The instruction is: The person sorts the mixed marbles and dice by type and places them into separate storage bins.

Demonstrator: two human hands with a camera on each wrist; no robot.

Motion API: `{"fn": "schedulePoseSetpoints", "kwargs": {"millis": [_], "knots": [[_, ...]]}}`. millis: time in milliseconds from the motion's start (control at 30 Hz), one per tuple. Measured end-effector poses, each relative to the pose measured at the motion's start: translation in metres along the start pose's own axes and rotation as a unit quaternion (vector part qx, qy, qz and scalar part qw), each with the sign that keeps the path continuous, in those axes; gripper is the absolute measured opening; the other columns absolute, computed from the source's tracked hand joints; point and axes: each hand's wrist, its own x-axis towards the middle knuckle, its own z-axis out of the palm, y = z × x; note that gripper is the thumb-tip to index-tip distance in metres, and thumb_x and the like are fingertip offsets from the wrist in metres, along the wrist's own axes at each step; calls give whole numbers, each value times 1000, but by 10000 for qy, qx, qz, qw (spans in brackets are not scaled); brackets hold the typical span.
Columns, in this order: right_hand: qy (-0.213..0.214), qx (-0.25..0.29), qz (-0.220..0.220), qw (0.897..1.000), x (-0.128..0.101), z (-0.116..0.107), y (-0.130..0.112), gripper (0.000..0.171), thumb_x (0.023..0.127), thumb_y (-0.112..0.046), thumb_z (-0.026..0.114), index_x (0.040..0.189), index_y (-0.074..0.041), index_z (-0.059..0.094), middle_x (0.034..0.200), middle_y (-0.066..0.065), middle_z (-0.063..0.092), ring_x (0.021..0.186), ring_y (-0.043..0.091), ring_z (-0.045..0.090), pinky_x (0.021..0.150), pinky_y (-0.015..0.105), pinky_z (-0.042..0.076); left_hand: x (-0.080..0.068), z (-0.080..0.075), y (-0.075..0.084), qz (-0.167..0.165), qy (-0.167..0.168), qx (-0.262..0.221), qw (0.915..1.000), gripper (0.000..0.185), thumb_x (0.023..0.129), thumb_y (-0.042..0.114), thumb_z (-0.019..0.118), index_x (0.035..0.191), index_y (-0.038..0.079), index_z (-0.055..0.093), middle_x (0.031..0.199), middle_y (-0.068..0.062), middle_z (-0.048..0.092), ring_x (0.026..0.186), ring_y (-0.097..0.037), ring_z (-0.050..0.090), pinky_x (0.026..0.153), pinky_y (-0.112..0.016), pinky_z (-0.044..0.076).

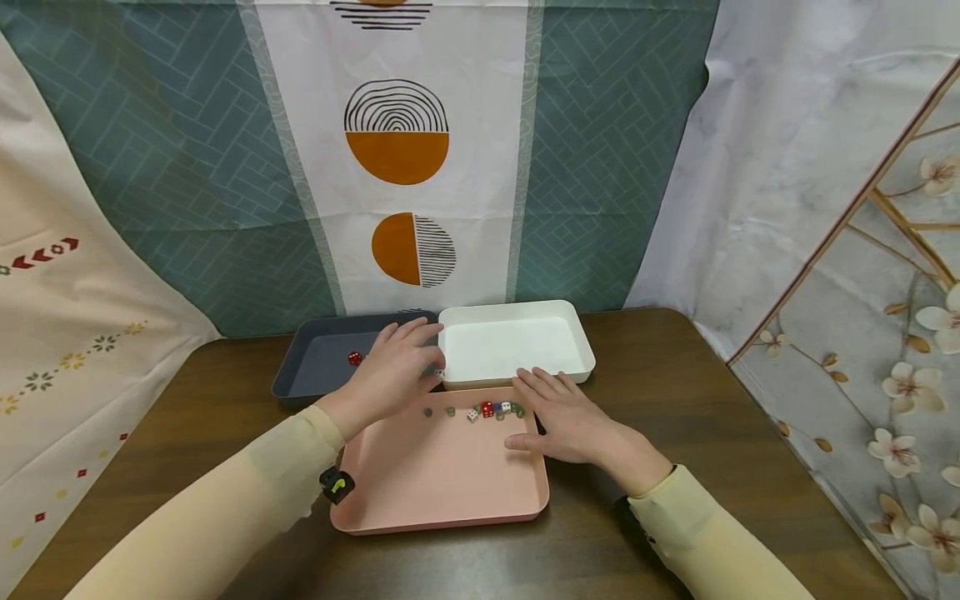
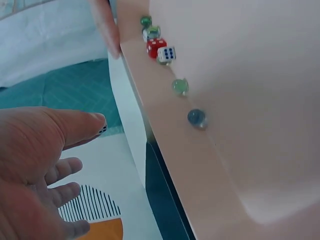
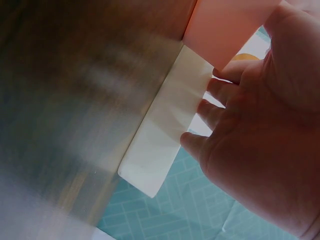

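Observation:
My left hand [image 1: 393, 367] pinches a white die [image 1: 439, 374] between thumb and fingers, above where the dark and pink trays meet. In the left wrist view only a dotted sliver of that die [image 2: 103, 129] shows at the thumb tip. Along the far side of the pink tray [image 1: 450, 492] lie a red die [image 1: 487, 409], white dice [image 1: 472, 415] and several glass marbles [image 1: 451, 411]. Another red die [image 1: 355, 358] is in the dark grey tray [image 1: 300, 367]. Fingers spread, my right hand [image 1: 562, 421] is at the pink tray's far right corner, its fingertips by the white tray's near rim.
The white tray [image 1: 517, 333] stands behind the pink one, to the right of the dark tray. All three are on a brown wooden table [image 1: 660, 392]. Patterned cloth [image 1: 600, 167] hangs behind the table and along both sides.

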Motion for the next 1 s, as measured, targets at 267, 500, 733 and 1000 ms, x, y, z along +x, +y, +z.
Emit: {"fn": "schedulePoseSetpoints", "kwargs": {"millis": [267,500,733,1000], "knots": [[-5,6,-1,10000,0,0,1,100,105,-68,63,174,-5,29,182,14,23,169,37,14,134,60,7,5,-2,-21,-249,99,161,9995,13,94,14,91,105,15,84,160,-19,58,154,-45,45,122,-72,34],[-6,98,-7,10000,0,-1,0,101,105,-69,63,174,-4,29,182,14,23,169,37,15,134,61,8,7,3,-42,-690,-6,199,9974,11,96,15,89,106,13,84,160,-21,57,153,-46,45,121,-70,35],[10,60,11,10000,0,0,1,100,105,-68,63,174,-5,29,182,13,24,169,36,15,135,60,8,9,12,-52,-954,-201,65,9952,10,97,15,88,105,12,83,161,-22,56,155,-47,42,122,-73,33],[-67,48,47,10000,0,0,0,100,105,-68,63,175,-6,28,183,12,21,170,35,13,135,59,5,19,24,-58,-1154,-483,137,9920,10,98,17,87,106,12,82,161,-21,56,155,-45,42,122,-73,32]]}}
